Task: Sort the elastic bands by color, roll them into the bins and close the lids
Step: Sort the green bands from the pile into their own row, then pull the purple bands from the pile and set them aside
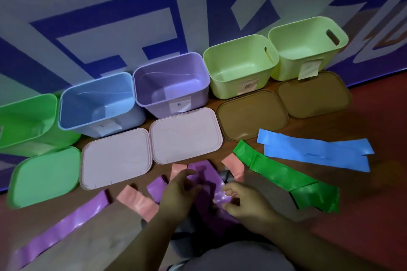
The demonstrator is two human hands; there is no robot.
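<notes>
**Floor-level sort: purple band in hand, every bin open**

Reddish-brown floor point(363, 215) under a wall point(110, 6) of big blue lettering, and five bins lined up along it, all open. From the left there's the green bin point(26, 121), the blue bin point(99, 103), the purple bin point(171, 77) and two pale-green bins point(240, 61). Each lid lies flat in front of its bin, and the pale lid point(187, 136) sits nearest the action.

Centre stage is the purple band point(204, 174), heaped up with pink bands point(136, 201) poking out around it. The right hand point(244, 202) has thumb and curled fingers nipped on its near edge. The left hand point(178, 196) sits on the heap, fingers bent and slightly apart, and through the blur I can't tell whether it actually grips. Green bands point(286, 178) and blue bands point(315, 149) lie grouped off to the right. A second purple band point(61, 224) stretches away to the left.

Now the handling. These look thin, flat, glossy and limp, with next to no weight and nothing to break. My read is that they're slick against each other, so a loose roll will likely slide and spring open. Better to take one by a short end, pinch across its full width and roll it tight. Keep a thumb on the tail until it drops into the purple bin. Grab it mid-length and it will probably fold and drag its neighbours along.
</notes>
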